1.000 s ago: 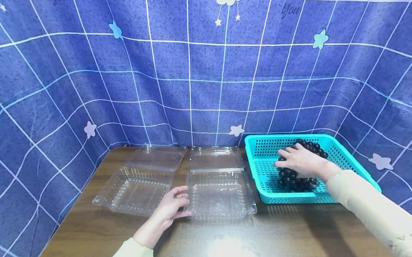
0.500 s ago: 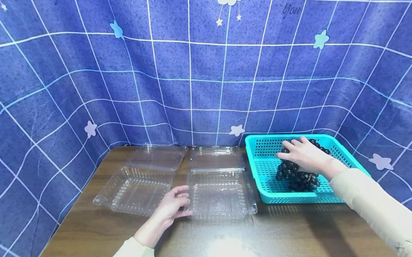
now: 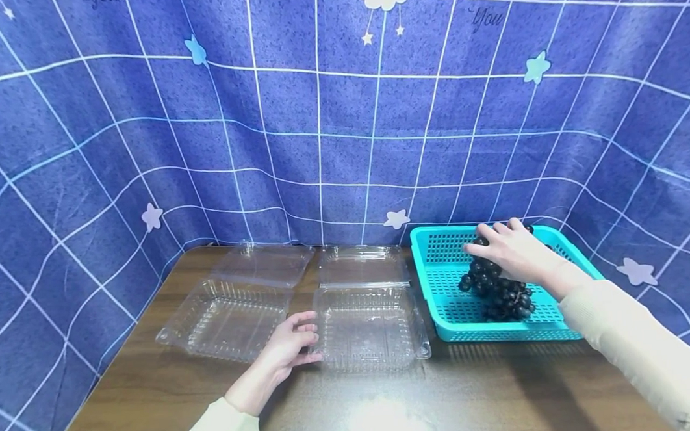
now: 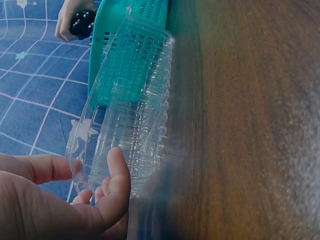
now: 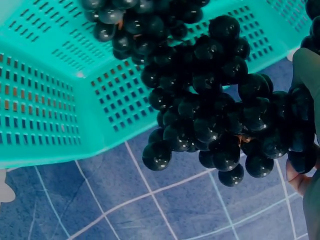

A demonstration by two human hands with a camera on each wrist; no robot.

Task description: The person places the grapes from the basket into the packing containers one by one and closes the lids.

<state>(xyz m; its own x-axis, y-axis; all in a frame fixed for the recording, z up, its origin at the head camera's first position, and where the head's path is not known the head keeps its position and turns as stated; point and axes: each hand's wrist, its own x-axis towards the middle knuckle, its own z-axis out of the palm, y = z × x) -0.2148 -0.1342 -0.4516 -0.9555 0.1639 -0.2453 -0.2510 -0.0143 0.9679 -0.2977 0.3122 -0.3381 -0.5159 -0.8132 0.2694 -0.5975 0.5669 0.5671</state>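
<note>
My right hand [image 3: 517, 253] grips a bunch of dark grapes [image 3: 481, 275] from above, raised in the turquoise basket [image 3: 521, 331]. Close up in the right wrist view, the held grapes [image 5: 215, 110] hang beside the basket wall, with more grapes [image 5: 132, 25] behind. Much of the right hand is out of that view. My left hand [image 3: 284, 345] holds the left rim of an open clear plastic clamshell container [image 3: 368, 325]. In the left wrist view, the thumb and fingers of the left hand [image 4: 75, 200] lie on either side of that rim.
A second open clear clamshell container [image 3: 227, 322] stands to the left, its lid [image 3: 262, 265] folded back. Both containers and the basket sit on a brown wooden table [image 3: 308, 413]. A blue gridded curtain [image 3: 342, 157] rises right behind them.
My right hand has moved up and slightly right, lifting the bunch of grapes; more grapes show below it. The left hand and the containers have stayed in place.
</note>
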